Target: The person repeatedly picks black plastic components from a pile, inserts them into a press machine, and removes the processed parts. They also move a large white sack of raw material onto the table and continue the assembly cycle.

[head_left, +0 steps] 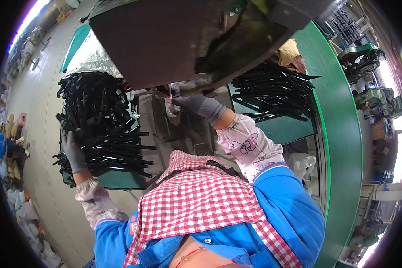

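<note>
My left hand [74, 153], in a grey glove, is at the outer edge of the left-hand pile. Its fingers close on a black metal part [65, 120] whose exact shape is hard to make out. Beside it lie curved black metal parts [96, 100] and a layer of glossy black tubes [116, 149]. My right hand [203, 107], also gloved in grey, reaches in under the lower edge of a large dark machine [152, 49]. Its fingertips are in shadow near a small metal fixture [173, 111], so their grip is unclear.
Another stack of black tubes [272, 91] rests on a green surface [272, 129] at the right. A long green table [344, 134] runs along that side. Silvery wrapping [94, 58] lies behind the left pile. Further machines [379, 102] stand at the far right.
</note>
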